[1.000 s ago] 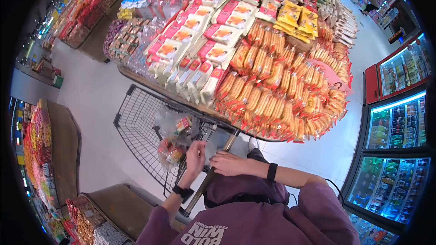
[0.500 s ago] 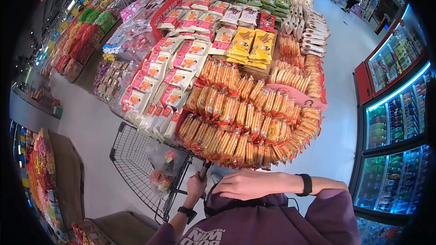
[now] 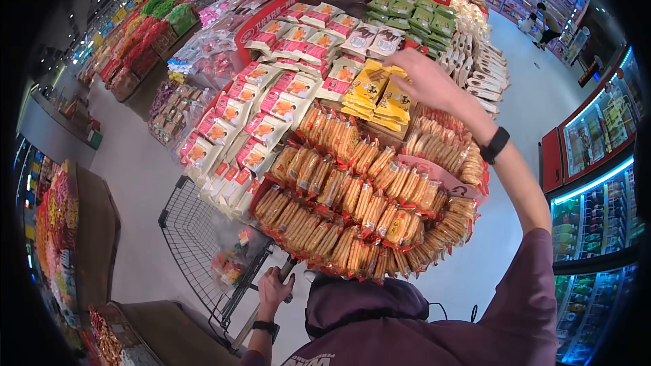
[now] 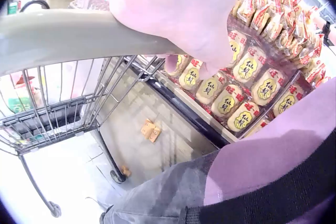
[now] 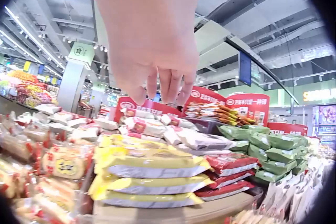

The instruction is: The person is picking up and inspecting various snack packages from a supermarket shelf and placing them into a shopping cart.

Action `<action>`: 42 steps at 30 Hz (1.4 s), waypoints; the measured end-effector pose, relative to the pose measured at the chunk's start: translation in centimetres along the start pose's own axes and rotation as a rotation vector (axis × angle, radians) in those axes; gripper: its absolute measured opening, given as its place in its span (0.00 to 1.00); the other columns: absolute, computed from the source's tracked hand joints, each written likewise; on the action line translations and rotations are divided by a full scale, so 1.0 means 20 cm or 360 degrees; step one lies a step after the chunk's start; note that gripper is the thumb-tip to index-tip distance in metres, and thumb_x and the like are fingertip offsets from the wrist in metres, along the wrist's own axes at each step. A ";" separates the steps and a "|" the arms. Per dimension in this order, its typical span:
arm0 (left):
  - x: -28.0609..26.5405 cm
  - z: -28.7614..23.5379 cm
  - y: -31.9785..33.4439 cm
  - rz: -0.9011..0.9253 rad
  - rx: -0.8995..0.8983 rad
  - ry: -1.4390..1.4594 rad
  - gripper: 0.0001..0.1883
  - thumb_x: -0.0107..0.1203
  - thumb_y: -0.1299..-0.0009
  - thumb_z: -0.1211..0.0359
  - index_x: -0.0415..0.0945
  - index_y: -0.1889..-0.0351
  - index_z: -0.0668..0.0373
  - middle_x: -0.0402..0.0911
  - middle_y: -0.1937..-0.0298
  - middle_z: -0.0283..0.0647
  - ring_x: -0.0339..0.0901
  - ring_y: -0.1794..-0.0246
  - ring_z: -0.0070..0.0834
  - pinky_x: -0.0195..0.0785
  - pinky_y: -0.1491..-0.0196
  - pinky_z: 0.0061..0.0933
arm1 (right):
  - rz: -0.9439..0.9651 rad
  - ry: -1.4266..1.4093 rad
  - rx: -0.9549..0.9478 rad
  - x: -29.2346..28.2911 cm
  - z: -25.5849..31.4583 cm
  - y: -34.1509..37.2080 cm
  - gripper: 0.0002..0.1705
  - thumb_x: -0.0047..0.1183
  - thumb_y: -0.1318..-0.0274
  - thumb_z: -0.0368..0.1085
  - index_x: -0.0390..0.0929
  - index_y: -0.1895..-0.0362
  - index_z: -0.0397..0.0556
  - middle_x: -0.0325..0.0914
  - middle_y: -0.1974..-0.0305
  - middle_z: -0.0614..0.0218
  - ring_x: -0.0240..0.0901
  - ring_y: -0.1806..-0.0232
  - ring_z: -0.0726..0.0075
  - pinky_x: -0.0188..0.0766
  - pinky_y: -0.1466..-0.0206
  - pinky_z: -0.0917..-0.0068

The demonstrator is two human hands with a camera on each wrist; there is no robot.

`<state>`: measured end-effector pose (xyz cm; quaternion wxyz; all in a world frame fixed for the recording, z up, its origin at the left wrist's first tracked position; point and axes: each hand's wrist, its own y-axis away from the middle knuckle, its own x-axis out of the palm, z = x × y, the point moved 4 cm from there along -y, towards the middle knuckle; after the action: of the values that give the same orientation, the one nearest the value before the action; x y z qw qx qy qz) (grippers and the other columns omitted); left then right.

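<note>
Clear-bagged goods (image 3: 228, 268) already carted, an empty right hand (image 3: 432, 81) hovers over ungrasped glossy yellow packets (image 3: 365, 88); left hand (image 3: 272, 289) grips grey tubular handle (image 3: 287, 269).

We read 仙貝 on cracker packets (image 4: 225, 102) near the left hand (image 3: 274, 289), 一种辣 on a red sign (image 5: 257, 109) beyond the right hand (image 5: 155, 45), and 食 on a green sign (image 5: 81, 51) left of it.

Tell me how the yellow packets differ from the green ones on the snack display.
Arrangement: the yellow packets form a compact stack, while the green packets spread across several side-by-side piles.
Position: the yellow packets lie closer to the person; the green packets lie farther back.
Hand: in the head view, the right hand partly overlaps the yellow packets, with the green packets beyond it.
Both are piled in layers.
</note>
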<state>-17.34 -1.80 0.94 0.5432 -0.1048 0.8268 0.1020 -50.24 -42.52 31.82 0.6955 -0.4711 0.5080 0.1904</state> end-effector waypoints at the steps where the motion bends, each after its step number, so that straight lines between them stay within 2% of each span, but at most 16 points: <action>1: 0.00 0.00 0.00 0.0046 -0.0045 0.0016 0.19 0.67 0.46 0.56 0.75 0.73 0.62 0.76 0.75 0.45 0.78 0.74 0.47 0.70 0.69 0.44 | -0.0009 0.0084 0.0035 0.01 -0.10 -0.05 0.19 0.54 0.41 0.37 0.71 0.46 0.46 0.74 0.49 0.54 0.70 0.45 0.47 0.68 0.41 0.57; 3: -0.01 -0.01 -0.01 0.0032 -0.0048 0.0045 0.19 0.67 0.46 0.55 0.75 0.72 0.62 0.77 0.75 0.45 0.78 0.74 0.47 0.71 0.69 0.44 | -0.0024 0.0238 0.0103 0.06 -0.30 -0.15 0.26 0.57 0.42 0.42 0.68 0.42 0.47 0.72 0.45 0.52 0.68 0.42 0.46 0.67 0.39 0.57; 6: 0.00 0.00 -0.01 0.0078 -0.0100 0.0064 0.20 0.67 0.45 0.55 0.75 0.72 0.63 0.77 0.74 0.45 0.78 0.73 0.47 0.71 0.68 0.44 | 0.0088 0.0379 0.0303 0.17 -0.55 -0.26 0.43 0.61 0.48 0.57 0.63 0.36 0.45 0.69 0.40 0.48 0.67 0.39 0.42 0.65 0.35 0.56; 9: -0.03 -0.02 -0.02 0.0160 -0.0177 0.0052 0.21 0.66 0.45 0.53 0.76 0.72 0.63 0.77 0.73 0.46 0.78 0.72 0.47 0.71 0.67 0.44 | 0.0355 0.0065 0.0625 0.29 -0.73 -0.36 0.65 0.64 0.63 0.73 0.54 0.29 0.42 0.65 0.36 0.39 0.62 0.34 0.39 0.62 0.32 0.55; 13: 0.01 0.02 -0.02 0.0124 -0.0139 0.0096 0.21 0.65 0.45 0.53 0.75 0.72 0.63 0.78 0.73 0.47 0.79 0.71 0.48 0.72 0.65 0.45 | 0.0494 -0.0222 0.0725 0.39 -0.82 -0.42 0.74 0.65 0.65 0.74 0.43 0.26 0.38 0.54 0.29 0.40 0.54 0.27 0.43 0.56 0.27 0.59; 16: 0.01 0.02 -0.02 0.0156 -0.0154 0.0110 0.21 0.65 0.44 0.53 0.75 0.71 0.62 0.78 0.73 0.47 0.79 0.70 0.48 0.72 0.64 0.46 | 0.0515 -0.0246 0.0738 0.41 -0.85 -0.42 0.76 0.66 0.65 0.73 0.42 0.25 0.37 0.54 0.29 0.41 0.51 0.26 0.44 0.52 0.25 0.61; 20: 0.00 0.01 -0.02 0.0183 -0.0196 0.0126 0.22 0.65 0.44 0.51 0.75 0.71 0.62 0.79 0.73 0.48 0.79 0.71 0.50 0.72 0.65 0.46 | 0.0570 -0.0393 0.0733 0.40 -0.83 -0.45 0.65 0.68 0.63 0.67 0.53 0.27 0.44 0.59 0.30 0.47 0.58 0.29 0.49 0.56 0.28 0.63; 22: 0.00 0.01 -0.02 0.0136 -0.0145 0.0112 0.22 0.64 0.44 0.51 0.75 0.71 0.62 0.79 0.73 0.48 0.79 0.71 0.50 0.72 0.65 0.46 | 0.0508 -0.0544 0.0707 0.41 -0.81 -0.46 0.45 0.65 0.56 0.56 0.70 0.35 0.50 0.70 0.38 0.53 0.68 0.38 0.54 0.63 0.35 0.64; 24: 0.01 0.02 -0.02 0.0158 -0.0161 0.0079 0.22 0.63 0.44 0.51 0.75 0.72 0.62 0.78 0.74 0.49 0.78 0.71 0.50 0.72 0.64 0.46 | 0.0509 -0.0318 0.0478 0.39 -0.79 -0.48 0.27 0.55 0.45 0.44 0.74 0.42 0.48 0.72 0.44 0.56 0.68 0.40 0.54 0.63 0.36 0.64; 26: 0.02 0.03 -0.02 0.0151 -0.0142 0.0074 0.22 0.63 0.43 0.50 0.74 0.73 0.62 0.78 0.75 0.48 0.79 0.70 0.50 0.72 0.64 0.46 | 0.0370 -0.0183 0.0211 0.44 -0.87 -0.49 0.19 0.47 0.44 0.34 0.76 0.48 0.45 0.72 0.48 0.53 0.68 0.42 0.50 0.64 0.37 0.64; 28: 0.01 0.02 -0.02 0.0162 -0.0109 0.0102 0.22 0.62 0.42 0.51 0.74 0.75 0.63 0.78 0.75 0.48 0.79 0.69 0.49 0.73 0.63 0.46 | 0.0467 -0.0158 0.0034 0.41 -0.78 -0.48 0.27 0.43 0.52 0.20 0.73 0.46 0.46 0.70 0.43 0.52 0.65 0.38 0.43 0.61 0.33 0.60; 30: 0.00 0.02 0.00 0.0135 -0.0117 0.0081 0.22 0.62 0.42 0.51 0.75 0.74 0.63 0.78 0.74 0.48 0.79 0.69 0.48 0.73 0.63 0.46 | 0.0357 0.0092 -0.0125 0.40 -0.71 -0.42 0.34 0.48 0.59 0.16 0.70 0.42 0.48 0.69 0.42 0.50 0.66 0.39 0.42 0.64 0.36 0.59; 33: 0.01 0.03 0.00 0.0149 -0.0139 0.0110 0.22 0.63 0.42 0.51 0.75 0.73 0.64 0.79 0.73 0.48 0.79 0.69 0.48 0.73 0.62 0.46 | 0.0280 0.0308 -0.0133 0.42 -0.70 -0.40 0.38 0.51 0.61 0.15 0.67 0.40 0.50 0.67 0.40 0.52 0.65 0.38 0.43 0.66 0.36 0.58; 36: 0.02 0.03 0.00 0.0055 -0.0089 0.0097 0.21 0.64 0.43 0.52 0.76 0.73 0.64 0.77 0.75 0.48 0.78 0.72 0.48 0.72 0.65 0.45 | 0.0364 0.0497 -0.0039 0.39 -0.71 -0.40 0.33 0.54 0.55 0.20 0.67 0.41 0.52 0.69 0.41 0.52 0.66 0.39 0.43 0.69 0.40 0.57; 39: 0.01 0.03 0.00 0.0052 -0.0063 0.0125 0.21 0.64 0.43 0.53 0.75 0.73 0.63 0.77 0.75 0.47 0.78 0.73 0.48 0.72 0.66 0.45 | 0.0123 0.0391 -0.0185 0.29 -0.71 -0.41 0.27 0.57 0.49 0.28 0.68 0.42 0.54 0.71 0.44 0.51 0.66 0.39 0.44 0.71 0.45 0.57; 42: 0.01 0.03 0.00 0.0076 -0.0049 0.0146 0.21 0.64 0.44 0.53 0.75 0.73 0.63 0.76 0.76 0.47 0.78 0.73 0.49 0.71 0.67 0.46 | 0.0076 0.0419 0.0131 0.14 -0.59 -0.38 0.24 0.57 0.45 0.35 0.68 0.44 0.51 0.73 0.47 0.49 0.69 0.43 0.42 0.71 0.46 0.55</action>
<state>-16.87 -1.62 0.52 0.5005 -0.0978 0.8514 0.1227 -49.62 -56.89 32.35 0.6367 -0.4509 0.6134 0.1225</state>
